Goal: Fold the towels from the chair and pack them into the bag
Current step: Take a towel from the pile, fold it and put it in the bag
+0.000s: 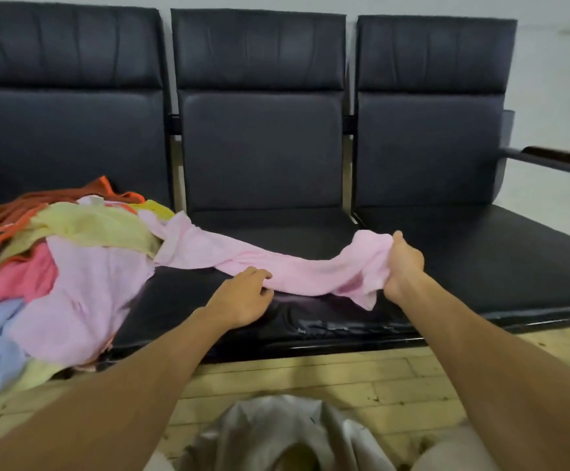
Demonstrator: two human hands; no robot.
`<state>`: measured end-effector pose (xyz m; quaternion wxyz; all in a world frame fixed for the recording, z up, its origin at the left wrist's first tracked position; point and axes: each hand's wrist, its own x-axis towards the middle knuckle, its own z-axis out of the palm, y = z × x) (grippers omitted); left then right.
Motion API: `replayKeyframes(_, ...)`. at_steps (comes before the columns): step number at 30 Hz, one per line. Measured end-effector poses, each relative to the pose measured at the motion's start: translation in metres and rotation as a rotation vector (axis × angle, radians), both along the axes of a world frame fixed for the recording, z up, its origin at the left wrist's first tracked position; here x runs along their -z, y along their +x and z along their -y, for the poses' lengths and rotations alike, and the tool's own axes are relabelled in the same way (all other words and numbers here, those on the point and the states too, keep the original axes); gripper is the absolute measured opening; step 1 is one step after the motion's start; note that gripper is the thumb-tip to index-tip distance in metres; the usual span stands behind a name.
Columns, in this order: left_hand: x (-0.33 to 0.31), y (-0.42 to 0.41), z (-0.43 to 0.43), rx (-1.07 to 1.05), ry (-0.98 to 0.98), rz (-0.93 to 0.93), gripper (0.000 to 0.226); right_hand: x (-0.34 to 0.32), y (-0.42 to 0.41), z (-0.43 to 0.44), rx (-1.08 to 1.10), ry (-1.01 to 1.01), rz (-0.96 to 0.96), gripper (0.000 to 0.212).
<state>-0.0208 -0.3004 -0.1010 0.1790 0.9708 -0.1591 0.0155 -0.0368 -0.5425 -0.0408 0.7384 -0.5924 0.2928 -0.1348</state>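
A pale wall (555, 79) stands behind a row of three dark padded chairs (260, 147) joined side by side, with an armrest (562, 161) at the right end, and under them is a floor (361, 379) of light wooden boards. On the left seat lies a loose pile of towels (56, 266) in orange, yellow, pink, lilac and blue, and part of it hangs over the front edge. A pink towel (277, 263) stretches out of this pile across the middle seat, its long axis going left to right, bunched at the right end. A grey bag (277, 426) sits on the floor, near the person. The right hand (404, 263) clenches the bunched end; the left hand (243, 300) curls its fingers on the near edge of the towel.
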Motion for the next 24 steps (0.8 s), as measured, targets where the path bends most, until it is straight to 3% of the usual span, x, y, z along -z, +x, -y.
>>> replayKeyframes(3, 0.008, 0.012, 0.01, 0.026, -0.093, -0.047, 0.052, 0.002, -0.011, 0.002, -0.29, -0.257, -0.103, 0.038)
replayKeyframes(6, 0.014, 0.019, 0.016, 0.104, -0.222, -0.11, 0.044, 0.0, -0.027, -0.001, -0.695, -0.728, -0.273, 0.032)
replayKeyframes(8, 0.013, 0.018, 0.023, 0.17, -0.314, -0.177, 0.055, -0.001, -0.033, -0.005, -0.94, -0.991, -0.381, 0.026)
replayKeyframes(10, 0.009, 0.016, 0.03, 0.21, -0.348, -0.272, 0.064, 0.003, -0.034, -0.006, -1.062, -0.895, -0.426, 0.042)
replayKeyframes(12, 0.007, 0.014, 0.038, 0.242, -0.341, -0.32, 0.047, 0.008, -0.034, -0.005, -1.061, -0.775, -0.433, 0.061)
replayKeyframes(16, 0.008, 0.009, 0.045, 0.251, -0.125, -0.171, 0.036, 0.015, -0.035, -0.005, -0.95, -0.938, -0.248, 0.02)
replayKeyframes(21, -0.007, -0.001, 0.033, 0.264, -0.115, -0.12, 0.026, 0.019, -0.023, -0.006, -0.702, -1.235, -0.165, 0.013)
replayKeyframes(24, -0.011, -0.014, 0.015, 0.226, -0.162, -0.16, 0.035, 0.026, -0.013, -0.016, -0.714, -1.235, -0.142, 0.009)
